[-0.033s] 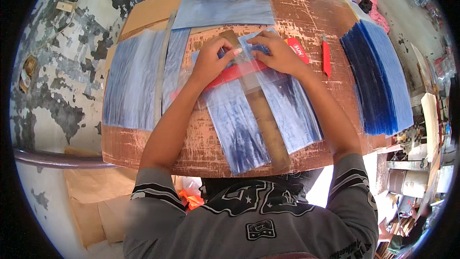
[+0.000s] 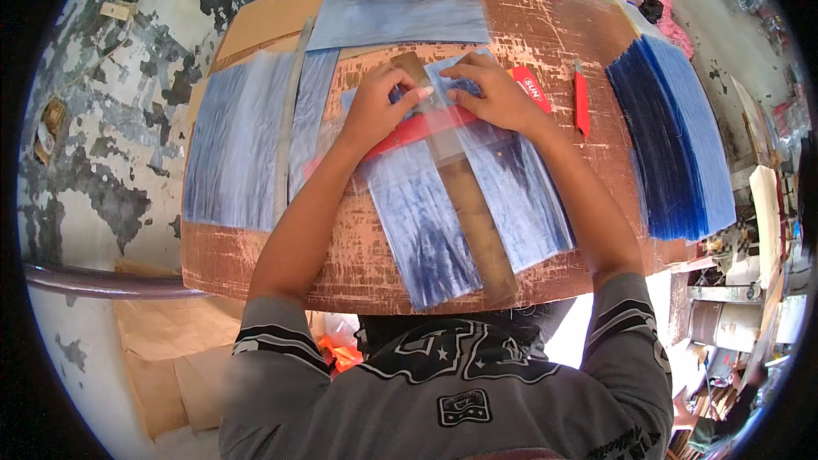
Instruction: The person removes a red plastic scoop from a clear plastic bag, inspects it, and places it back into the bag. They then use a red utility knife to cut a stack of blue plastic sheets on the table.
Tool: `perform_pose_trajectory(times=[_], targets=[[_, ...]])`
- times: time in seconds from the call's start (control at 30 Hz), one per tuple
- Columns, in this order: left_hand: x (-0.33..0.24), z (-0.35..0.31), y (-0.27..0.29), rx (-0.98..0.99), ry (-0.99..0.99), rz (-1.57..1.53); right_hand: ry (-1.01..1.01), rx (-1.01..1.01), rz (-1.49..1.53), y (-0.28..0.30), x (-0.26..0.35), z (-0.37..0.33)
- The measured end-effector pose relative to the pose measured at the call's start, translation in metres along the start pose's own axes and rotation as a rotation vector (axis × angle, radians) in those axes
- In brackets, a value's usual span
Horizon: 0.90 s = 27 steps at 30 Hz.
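A scratched brown table (image 2: 230,260) is edged at right by a thick stack of blue sheets (image 2: 673,140), with scuffed surface left between stack and centre. At centre, two streaky blue strips (image 2: 426,234) are parted by a flat brown bar (image 2: 481,238) and crossed by clear plastic (image 2: 450,149) over a red band (image 2: 409,132). Fingers of left hand (image 2: 379,106) and right hand (image 2: 490,94) are curled over the plastic; whether it is pinched cannot be told. A slim red cutter (image 2: 580,102) is laid beyond.

I see a scratched reddish-brown table (image 2: 230,266). On it I make out cardboard (image 2: 268,17) at the far left, a thick stack of blue sheets (image 2: 673,140) along the right, a red cutter (image 2: 581,106) nearer the middle, and two streaky blue pieces (image 2: 429,243) flanking a brown strip (image 2: 479,226).
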<state>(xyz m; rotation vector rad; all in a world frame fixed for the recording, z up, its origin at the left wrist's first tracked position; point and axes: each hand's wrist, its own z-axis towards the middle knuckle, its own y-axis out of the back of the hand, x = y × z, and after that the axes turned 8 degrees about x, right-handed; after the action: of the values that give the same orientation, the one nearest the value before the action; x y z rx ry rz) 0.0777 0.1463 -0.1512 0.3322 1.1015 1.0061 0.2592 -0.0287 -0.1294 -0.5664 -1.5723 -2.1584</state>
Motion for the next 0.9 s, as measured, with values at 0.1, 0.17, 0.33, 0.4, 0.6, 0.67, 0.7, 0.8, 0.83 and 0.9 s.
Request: perform_pose_trajectory(times=[0.1,0.17,0.33,0.4,0.6,0.67,0.7,0.8,0.83,0.9], targets=[[0.004,0.003,-0.001,-0.038,-0.121,0.09,0.045,0.0,-0.049,-0.001,-0.007,-0.003],[0.002,-0.001,-0.001,-0.02,0.01,-0.212,0.016,-0.066,-0.008,0.003,-0.011,-0.006],[-0.001,-0.001,-0.002,-0.056,0.107,-0.481,-0.135,-0.35,-0.109,0.028,-0.041,-0.02],[0.003,-0.003,-0.003,-0.06,0.124,-0.461,-0.311,-0.35,-0.059,0.036,-0.049,-0.023],[-0.001,-0.003,-0.003,-0.124,0.112,-0.471,-0.569,-0.392,0.098,0.043,-0.072,-0.031],[-0.005,-0.004,-0.003,-0.139,0.102,-0.461,-0.614,-0.307,0.218,0.044,-0.082,-0.032],[-0.006,-0.004,-0.003,-0.138,0.098,-0.459,-0.636,-0.264,0.277,0.045,-0.086,-0.033],[-0.011,-0.005,-0.001,-0.145,0.096,-0.41,-0.425,-0.145,0.667,0.049,-0.092,-0.041],[-0.012,-0.005,-0.001,-0.15,0.097,-0.388,-0.396,-0.132,0.704,0.049,-0.092,-0.044],[-0.008,-0.006,-0.001,-0.157,0.102,-0.451,-0.334,-0.105,0.777,0.049,-0.088,-0.048]])
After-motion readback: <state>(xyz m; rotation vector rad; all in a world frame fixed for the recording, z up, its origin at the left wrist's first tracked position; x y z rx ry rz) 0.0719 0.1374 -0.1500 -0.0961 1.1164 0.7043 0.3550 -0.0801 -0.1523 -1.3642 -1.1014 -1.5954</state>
